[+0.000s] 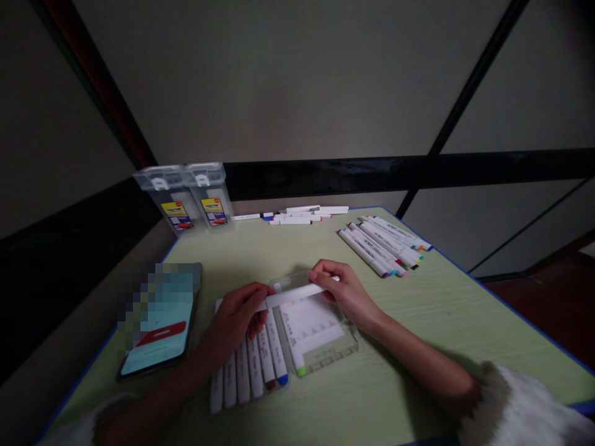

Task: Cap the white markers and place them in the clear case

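Note:
A white marker (297, 294) is held level between both hands, above a clear plastic tray (332, 362). My left hand (242, 313) grips its left end, and the fingers of my right hand (341, 288) close on the other end. Inside the tray lies a marker with a lime-green end (292, 344), beside a white paper insert (316, 319). Under and in front of my left hand, several white markers (251, 371) lie side by side in a row; one has a blue end, another a dark red one. My left hand hides their upper parts.
On the left lies a phone (160, 322) with a lit screen. Two clear lidded boxes (198, 198) stand at the back left. Loose markers (302, 215) lie along the back edge, and another group of markers (383, 244) fans out at the right. A wall (288, 93) rises behind the table.

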Demonstrator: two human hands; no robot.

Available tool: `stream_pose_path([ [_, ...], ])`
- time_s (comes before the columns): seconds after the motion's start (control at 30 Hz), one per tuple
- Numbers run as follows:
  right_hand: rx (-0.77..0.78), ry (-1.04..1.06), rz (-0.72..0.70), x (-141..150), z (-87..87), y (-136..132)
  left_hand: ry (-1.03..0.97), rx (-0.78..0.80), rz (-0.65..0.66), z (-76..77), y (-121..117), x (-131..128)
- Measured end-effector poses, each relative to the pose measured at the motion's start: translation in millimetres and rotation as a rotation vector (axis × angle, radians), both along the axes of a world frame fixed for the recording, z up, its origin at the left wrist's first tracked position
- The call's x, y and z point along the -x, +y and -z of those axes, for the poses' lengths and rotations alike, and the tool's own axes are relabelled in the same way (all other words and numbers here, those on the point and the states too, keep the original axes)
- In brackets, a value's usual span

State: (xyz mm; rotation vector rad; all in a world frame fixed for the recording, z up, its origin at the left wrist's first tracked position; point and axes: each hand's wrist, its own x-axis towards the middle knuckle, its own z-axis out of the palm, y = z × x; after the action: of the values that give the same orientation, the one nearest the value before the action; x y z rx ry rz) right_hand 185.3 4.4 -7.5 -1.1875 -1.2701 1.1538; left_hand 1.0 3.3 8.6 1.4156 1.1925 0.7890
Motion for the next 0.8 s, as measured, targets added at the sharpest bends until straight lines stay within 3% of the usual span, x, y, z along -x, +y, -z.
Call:
stream_pose_path([
  [0.53, 0.007, 0.001, 0.005, 1.1, -0.4, -0.9, 0.147, -0.060, -0.048, -1.0, -2.0, 1.8],
  [0.8, 0.016, 0.058, 0.000, 0.5, 1.0, 0.4, 0.011, -0.049, 0.000, 2.0, 1.4, 0.5],
])
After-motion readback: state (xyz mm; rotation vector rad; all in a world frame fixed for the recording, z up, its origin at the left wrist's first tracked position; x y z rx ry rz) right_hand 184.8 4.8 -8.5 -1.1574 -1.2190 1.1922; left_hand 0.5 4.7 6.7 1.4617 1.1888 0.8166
